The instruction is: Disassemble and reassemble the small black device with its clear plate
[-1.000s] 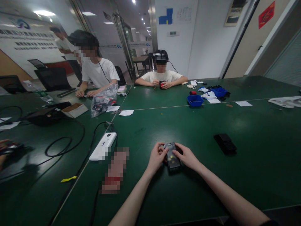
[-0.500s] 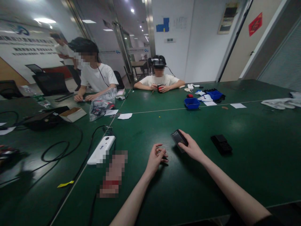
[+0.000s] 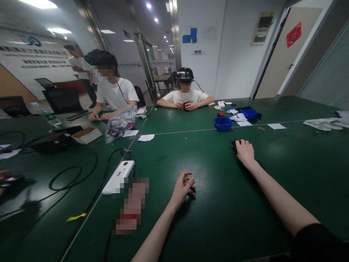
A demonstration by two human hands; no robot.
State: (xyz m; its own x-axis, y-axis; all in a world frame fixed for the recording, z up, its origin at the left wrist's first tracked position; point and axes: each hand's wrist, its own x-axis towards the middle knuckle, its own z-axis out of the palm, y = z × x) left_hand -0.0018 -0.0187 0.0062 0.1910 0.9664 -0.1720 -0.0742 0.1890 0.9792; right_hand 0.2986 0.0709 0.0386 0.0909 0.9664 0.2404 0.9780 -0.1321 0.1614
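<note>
My right hand [image 3: 245, 152] reaches forward over the green table [image 3: 191, 153], knuckles up, its fingers closed over a small dark device [image 3: 233, 143]; only the device's far corner shows. A black pouch [image 3: 259, 164] lies mostly hidden under that wrist. My left hand [image 3: 184, 187] rests on the table nearer to me, fingers curled with the thumb against them. A small dark bit shows under the fingertips, and I cannot make out what it is.
A white power strip [image 3: 120, 175] and black cables [image 3: 68, 176] lie to the left. Further off are two blue bins [image 3: 223, 123], a plastic bag [image 3: 120, 125], a cardboard box [image 3: 86, 135] and papers [image 3: 145, 137]. Two people sit across the table.
Both hands held the dark device together near me. The right hand then carried it away forward and to the right, down to the table by the pouch. The left hand stayed and curled.
</note>
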